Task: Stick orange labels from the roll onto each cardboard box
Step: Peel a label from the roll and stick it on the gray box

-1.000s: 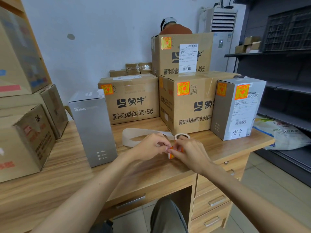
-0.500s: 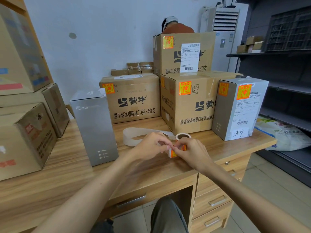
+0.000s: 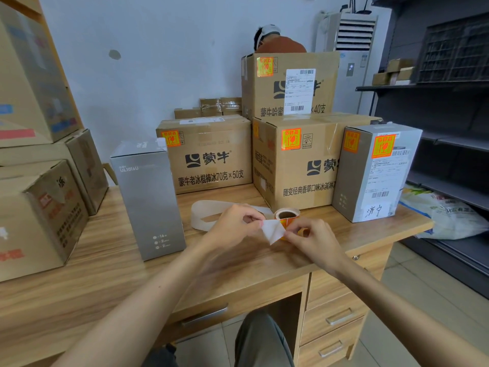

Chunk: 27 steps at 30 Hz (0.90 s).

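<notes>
Compared with a second ago, my two hands have drawn apart. They were bunched together over the small roll of orange labels (image 3: 287,215), and now a white triangle of backing paper (image 3: 272,232) is stretched between them. My left hand (image 3: 235,229) pinches one corner of that paper between thumb and fingertips. My right hand (image 3: 317,243) has thumb and forefinger nipped on the edge of an orange label (image 3: 285,224), just in front of the roll. The roll stands on end on the wooden desk (image 3: 238,271), close against the right fingers. I read this as the peel having started: label and liner are separating, but the label is not free yet, and I cannot tell how much has lifted. The spent strip of liner (image 3: 209,211) loops on the desk behind my left hand. The brown cardboard boxes (image 3: 211,165) at the back and the grey carton on the right (image 3: 352,176) already carry orange stickers. The tall silver-grey carton (image 3: 148,202) on the left shows none on the faces I can see, so I judge it the likely next target.
</notes>
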{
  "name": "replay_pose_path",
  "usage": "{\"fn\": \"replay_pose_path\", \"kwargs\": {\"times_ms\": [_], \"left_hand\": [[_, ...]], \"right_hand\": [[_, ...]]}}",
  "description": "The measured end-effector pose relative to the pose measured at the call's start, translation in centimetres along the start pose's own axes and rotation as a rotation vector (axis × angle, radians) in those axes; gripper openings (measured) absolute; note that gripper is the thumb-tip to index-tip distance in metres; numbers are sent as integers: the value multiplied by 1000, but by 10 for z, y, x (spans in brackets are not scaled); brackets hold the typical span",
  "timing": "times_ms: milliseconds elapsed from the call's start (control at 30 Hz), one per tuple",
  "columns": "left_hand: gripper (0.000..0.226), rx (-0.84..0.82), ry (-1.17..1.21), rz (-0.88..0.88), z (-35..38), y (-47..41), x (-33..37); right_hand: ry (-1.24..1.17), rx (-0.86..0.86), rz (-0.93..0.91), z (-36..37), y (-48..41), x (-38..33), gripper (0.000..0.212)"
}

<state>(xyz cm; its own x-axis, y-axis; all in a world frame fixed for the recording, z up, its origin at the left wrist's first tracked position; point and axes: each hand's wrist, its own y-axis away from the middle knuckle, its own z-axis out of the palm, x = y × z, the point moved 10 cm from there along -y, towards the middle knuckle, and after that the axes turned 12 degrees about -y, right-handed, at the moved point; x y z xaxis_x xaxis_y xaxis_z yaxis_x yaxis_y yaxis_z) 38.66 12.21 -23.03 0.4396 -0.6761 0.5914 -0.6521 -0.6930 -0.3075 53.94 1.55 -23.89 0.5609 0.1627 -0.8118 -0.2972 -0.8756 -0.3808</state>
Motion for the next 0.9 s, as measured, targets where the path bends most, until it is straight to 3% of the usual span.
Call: {"fn": "replay_pose_path", "kwargs": {"times_ms": [367, 567, 767, 900], "left_hand": [[14, 9, 11, -50, 4, -4, -4], [16, 24, 24, -59, -3, -1, 1], [16, 176, 67, -75, -45, 12, 20], [28, 227, 150, -147, -71, 30, 31]], "right_hand": [[-174, 11, 48, -34, 17, 3, 21], [-274, 27, -38, -42, 16, -24, 20], [80, 131, -295, -27, 5, -78, 16], [263, 137, -430, 4, -2, -110, 14]]}}
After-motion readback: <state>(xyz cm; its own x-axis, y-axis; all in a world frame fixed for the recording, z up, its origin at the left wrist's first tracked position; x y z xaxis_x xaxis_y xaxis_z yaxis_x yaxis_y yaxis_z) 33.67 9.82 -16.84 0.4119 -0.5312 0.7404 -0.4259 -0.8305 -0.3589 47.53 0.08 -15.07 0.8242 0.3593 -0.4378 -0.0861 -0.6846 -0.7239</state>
